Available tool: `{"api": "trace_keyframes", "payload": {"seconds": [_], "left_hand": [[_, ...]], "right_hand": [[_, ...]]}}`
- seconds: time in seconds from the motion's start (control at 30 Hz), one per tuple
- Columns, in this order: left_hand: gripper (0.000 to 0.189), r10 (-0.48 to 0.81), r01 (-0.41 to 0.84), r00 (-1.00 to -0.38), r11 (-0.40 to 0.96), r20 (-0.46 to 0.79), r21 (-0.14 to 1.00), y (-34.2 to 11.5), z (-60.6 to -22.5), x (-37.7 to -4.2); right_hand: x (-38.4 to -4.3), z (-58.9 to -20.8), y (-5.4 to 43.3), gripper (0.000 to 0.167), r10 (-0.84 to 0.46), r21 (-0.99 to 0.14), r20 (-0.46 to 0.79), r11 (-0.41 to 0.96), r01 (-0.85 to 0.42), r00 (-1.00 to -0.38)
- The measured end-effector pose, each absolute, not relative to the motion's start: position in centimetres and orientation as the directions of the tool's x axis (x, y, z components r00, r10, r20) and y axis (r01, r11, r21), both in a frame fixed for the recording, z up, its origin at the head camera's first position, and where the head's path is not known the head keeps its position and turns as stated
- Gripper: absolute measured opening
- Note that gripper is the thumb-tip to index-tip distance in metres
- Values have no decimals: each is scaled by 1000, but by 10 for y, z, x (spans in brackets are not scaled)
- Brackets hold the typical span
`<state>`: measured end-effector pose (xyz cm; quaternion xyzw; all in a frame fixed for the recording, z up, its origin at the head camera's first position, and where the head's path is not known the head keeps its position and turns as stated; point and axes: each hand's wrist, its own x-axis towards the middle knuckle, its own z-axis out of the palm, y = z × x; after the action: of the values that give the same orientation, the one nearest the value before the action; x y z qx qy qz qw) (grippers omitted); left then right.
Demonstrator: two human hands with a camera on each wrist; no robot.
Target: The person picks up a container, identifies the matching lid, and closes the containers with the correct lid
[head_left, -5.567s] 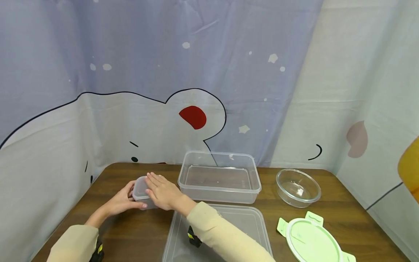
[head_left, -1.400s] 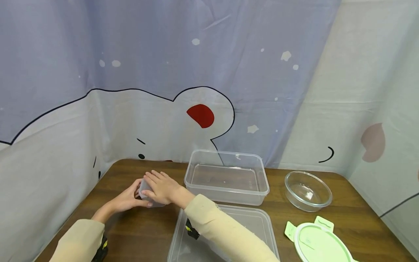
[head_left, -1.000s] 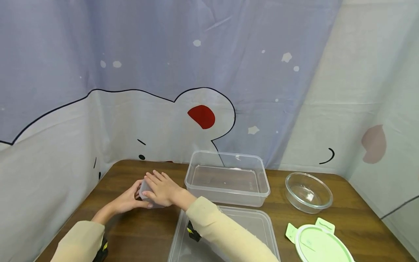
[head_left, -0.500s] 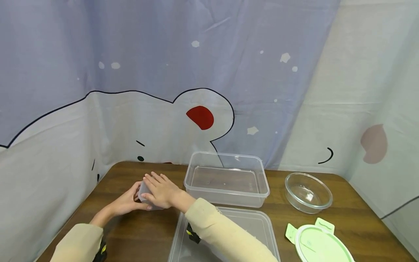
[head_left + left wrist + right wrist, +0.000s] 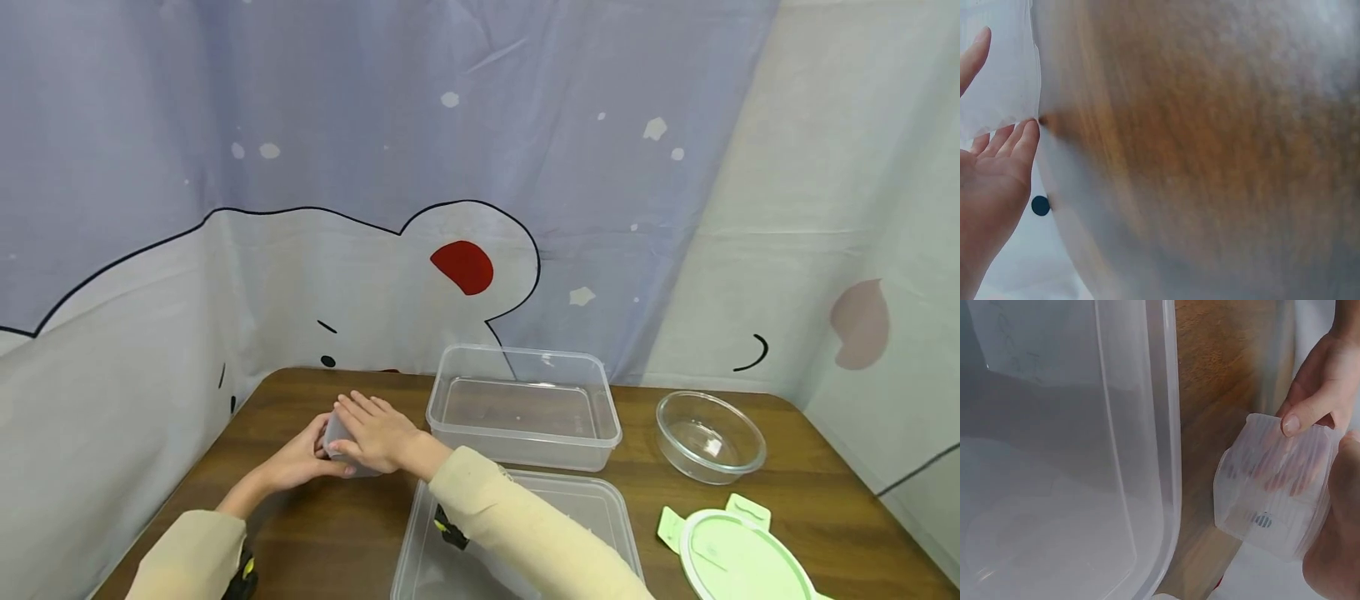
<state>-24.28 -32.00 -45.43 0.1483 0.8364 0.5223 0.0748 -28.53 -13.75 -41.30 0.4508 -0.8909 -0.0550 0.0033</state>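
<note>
A small translucent plastic food container (image 5: 339,429) is between my two hands at the left of the table. With thumb and fingers around its sides, my left hand (image 5: 296,460) grips it. My right hand (image 5: 378,435) lies over its upper face with fingers extended, hiding most of it. In the right wrist view the small container (image 5: 1272,487) shows ribbed-looking walls, and the left thumb presses one edge. In the left wrist view, the left hand's fingertips (image 5: 1025,134) support the container (image 5: 1000,75) along its lower edge.
A large clear plastic box (image 5: 517,450) stands at the back centre, its flat lid (image 5: 592,500) lying in front, under the right forearm. To the right are a round glass bowl (image 5: 708,475) and its green clip lid (image 5: 742,554). A curtain (image 5: 360,125) hangs behind the wooden table (image 5: 330,542).
Since the earliest frame, the small container has tilted and my right hand covers more of its top. Over the last second both hands keep nearly the same hold.
</note>
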Motion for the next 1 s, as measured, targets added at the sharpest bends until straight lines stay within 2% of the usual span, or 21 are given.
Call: {"api": "trace_keyframes", "payload": {"seconds": [0.33,0.73,1.0], "left_hand": [[93,319,172,-947,438,27,882,-317,-457,-242],[90,311,177,-950,451,32,875,-316,-452,-239],[89,284,182,-958,472,47,863,-320,-451,-238]], "right_hand": [[-290,-419,-133,66,-824,36,-2,567,-823,-567],[-281,-409,-129,60,-842,94,-18,536,-839,-540],[-281,-401,-121,58,-847,162,70,531,-832,-527]]}}
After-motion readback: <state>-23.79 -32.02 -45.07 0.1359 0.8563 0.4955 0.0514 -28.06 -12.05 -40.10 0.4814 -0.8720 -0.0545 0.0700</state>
